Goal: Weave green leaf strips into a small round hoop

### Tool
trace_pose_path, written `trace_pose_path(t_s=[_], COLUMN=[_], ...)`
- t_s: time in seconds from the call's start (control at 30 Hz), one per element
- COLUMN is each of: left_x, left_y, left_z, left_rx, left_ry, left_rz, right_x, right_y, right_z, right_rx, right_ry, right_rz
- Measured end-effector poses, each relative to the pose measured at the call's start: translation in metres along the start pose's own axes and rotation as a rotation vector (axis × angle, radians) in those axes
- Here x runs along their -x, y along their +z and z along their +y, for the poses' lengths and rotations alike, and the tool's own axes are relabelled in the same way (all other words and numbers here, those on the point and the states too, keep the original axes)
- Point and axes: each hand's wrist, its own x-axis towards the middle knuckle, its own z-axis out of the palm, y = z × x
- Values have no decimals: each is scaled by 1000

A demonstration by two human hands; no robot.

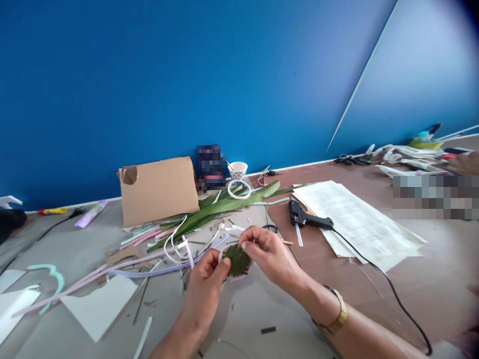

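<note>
A round dark-green leaf piece (pixel 238 261), its edge cut into a fringe and a pale pink band around it, is held above the table. Thumb and fingers of my left hand (pixel 207 284) pinch it at the left side. My right hand (pixel 267 252) has thumb and forefinger closed together at its upper right edge; whether they grip the leaf or a small bit on it is hard to see. Just behind the hands lie long green leaves (pixel 228 204), a white ring (pixel 239 190) and lilac strips (pixel 160 270).
A black glue gun (pixel 309 218) with its cord rests beside printed sheets (pixel 352 219) on the right. A cardboard box (pixel 159 192) and a patterned paper cup (pixel 238 171) stand by the blue wall. White card (pixel 101 304) and scraps litter the left. Another person's hand (pixel 464 163) is far right.
</note>
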Motion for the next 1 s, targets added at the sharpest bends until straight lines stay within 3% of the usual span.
trace_pose_path(t_s=[0.27, 0.57, 1.0], left_x=[0, 0, 3], left_y=[0, 2, 3], left_z=[-1, 2, 9], left_rx=[28, 27, -42], left_ry=[-10, 15, 2], left_rz=[3, 25, -12], right_x=[1, 1, 2], right_y=[0, -3, 0], right_z=[-2, 3, -4], right_rx=[-12, -77, 108], right_ry=[25, -58, -2], right_rz=[4, 44, 3])
